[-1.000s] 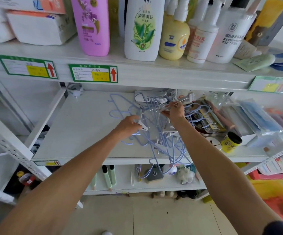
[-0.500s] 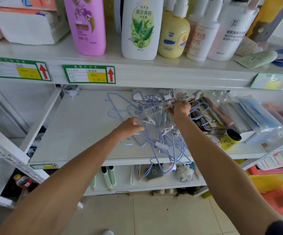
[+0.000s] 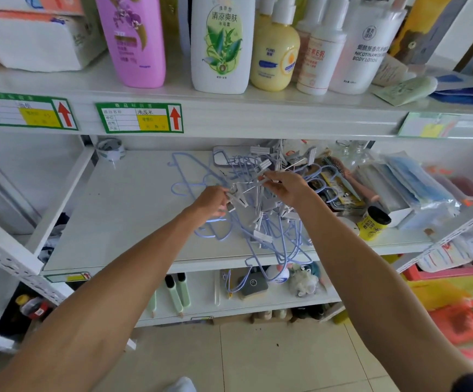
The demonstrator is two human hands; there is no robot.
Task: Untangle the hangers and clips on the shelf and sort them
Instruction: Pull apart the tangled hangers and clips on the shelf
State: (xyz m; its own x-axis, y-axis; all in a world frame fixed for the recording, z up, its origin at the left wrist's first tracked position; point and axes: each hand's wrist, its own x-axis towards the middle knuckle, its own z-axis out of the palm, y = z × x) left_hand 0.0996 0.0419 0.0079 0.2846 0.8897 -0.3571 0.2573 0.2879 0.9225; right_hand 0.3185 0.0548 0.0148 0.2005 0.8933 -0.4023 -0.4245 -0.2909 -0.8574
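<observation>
The white shelf (image 3: 116, 222) is reached over by two bare forearms, stretched forward from below. The tangle of hangers (image 3: 269, 241), pale blue wire, is heaped at the shelf's middle, with some loops hung over its front edge; one blue hanger (image 3: 183, 176) is spread flat at its left. The left hand (image 3: 211, 200) is held knuckles-up, its grip closed on one white clip (image 3: 236, 198). The right hand (image 3: 286, 188) is raised over the heap, its grip pinched on the tangle. The remaining clips cannot be counted. The hands are found closer together than half a second ago.
</observation>
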